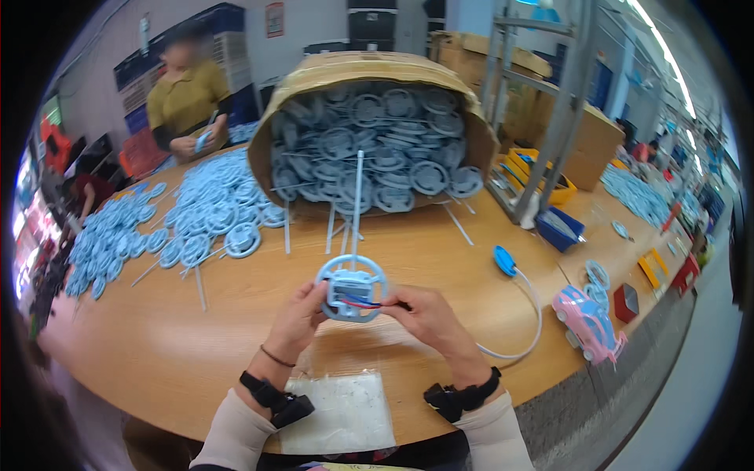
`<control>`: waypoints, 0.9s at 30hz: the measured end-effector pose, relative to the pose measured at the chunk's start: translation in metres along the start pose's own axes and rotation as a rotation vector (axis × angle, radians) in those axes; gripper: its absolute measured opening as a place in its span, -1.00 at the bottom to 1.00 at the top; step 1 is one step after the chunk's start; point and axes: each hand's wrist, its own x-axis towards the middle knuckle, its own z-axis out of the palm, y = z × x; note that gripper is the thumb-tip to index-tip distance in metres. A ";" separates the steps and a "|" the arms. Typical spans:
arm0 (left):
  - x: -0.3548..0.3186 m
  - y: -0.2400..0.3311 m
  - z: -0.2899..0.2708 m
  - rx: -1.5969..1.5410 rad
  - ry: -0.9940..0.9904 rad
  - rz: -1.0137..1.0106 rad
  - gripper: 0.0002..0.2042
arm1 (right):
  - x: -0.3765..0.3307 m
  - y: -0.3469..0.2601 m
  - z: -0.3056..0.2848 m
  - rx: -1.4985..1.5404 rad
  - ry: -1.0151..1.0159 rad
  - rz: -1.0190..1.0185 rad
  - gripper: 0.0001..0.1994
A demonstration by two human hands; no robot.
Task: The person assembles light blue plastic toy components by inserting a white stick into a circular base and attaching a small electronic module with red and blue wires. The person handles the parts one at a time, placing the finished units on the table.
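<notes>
A light blue toy steering wheel (375,272) is in front of me above the table, with a pale rod (358,212) standing out from its far side. My left hand (301,314) is closed on the wheel's left rim. Red and blue wires (360,303) run across the open middle of the wheel toward its right side. There my right hand (428,314) pinches their dark end beside the rim; the fingertips partly hide it. Below the wheel, a flat clear plastic sheet (345,412) lies on the wooden table (188,345).
A large cardboard box (377,67) full of steering wheels lies open toward me. More wheels (220,196) are heaped at the left. A blue oval piece with a white tube (506,261), a blue bin (559,229) and a pink toy car (589,323) are at right. Another person (188,94) works far left.
</notes>
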 end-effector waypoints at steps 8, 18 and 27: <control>-0.010 0.009 0.010 -0.043 -0.138 -0.017 -0.66 | 0.006 0.009 0.007 0.062 -0.001 -0.144 -0.90; -0.013 0.000 0.014 -0.135 -0.049 -0.059 -0.58 | 0.004 0.013 0.014 0.006 0.004 -0.147 -0.91; -0.030 0.074 -0.127 0.274 0.249 0.139 -0.65 | 0.000 0.029 0.021 -0.108 -0.228 0.026 -0.80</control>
